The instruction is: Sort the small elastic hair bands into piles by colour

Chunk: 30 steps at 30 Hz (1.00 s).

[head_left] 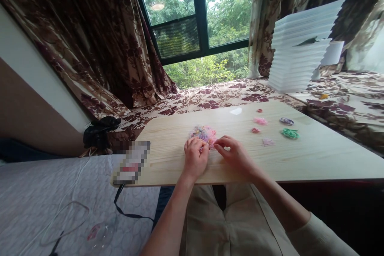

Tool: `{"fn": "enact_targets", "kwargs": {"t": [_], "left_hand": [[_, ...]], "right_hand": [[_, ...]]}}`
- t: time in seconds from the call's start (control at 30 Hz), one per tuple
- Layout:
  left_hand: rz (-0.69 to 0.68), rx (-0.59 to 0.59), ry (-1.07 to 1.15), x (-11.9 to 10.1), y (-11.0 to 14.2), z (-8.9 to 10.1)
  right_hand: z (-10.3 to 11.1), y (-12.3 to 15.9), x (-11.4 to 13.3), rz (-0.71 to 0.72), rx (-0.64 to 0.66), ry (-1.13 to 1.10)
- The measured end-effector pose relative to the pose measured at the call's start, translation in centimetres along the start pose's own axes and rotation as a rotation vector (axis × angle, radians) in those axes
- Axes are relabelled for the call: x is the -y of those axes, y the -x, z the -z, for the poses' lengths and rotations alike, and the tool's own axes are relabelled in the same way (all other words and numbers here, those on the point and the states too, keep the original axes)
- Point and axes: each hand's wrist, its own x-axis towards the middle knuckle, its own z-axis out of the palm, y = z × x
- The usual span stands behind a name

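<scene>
A heap of small coloured elastic bands (203,132) lies in the middle of a light wooden board (315,156). My left hand (195,157) rests just in front of the heap, its fingers curled and pinched on a band at the heap's near edge. My right hand (233,153) sits beside it, fingers pinched toward the same spot, gripping something too small to name. Sorted little piles lie to the right: pink bands (260,121), a red band (255,130), pale pink bands (267,141), green bands (290,133), purple bands (287,121).
A stack of white plastic trays (300,52) stands on the patterned window seat at the back right. A blurred-out flat object (132,163) lies at the board's left corner. A black cable (126,212) runs over the grey quilt. A black bag (100,131) sits left.
</scene>
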Motion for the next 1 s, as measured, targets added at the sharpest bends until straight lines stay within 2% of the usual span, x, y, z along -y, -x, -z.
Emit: {"fn": "enact_targets", "kwargs": {"t": [1.0], "left_hand": [[-0.024, -0.042, -0.026, 0.55, 0.01, -0.75]], "right_hand": [[-0.22, -0.25, -0.84, -0.015, 0.04, 0.005]]}}
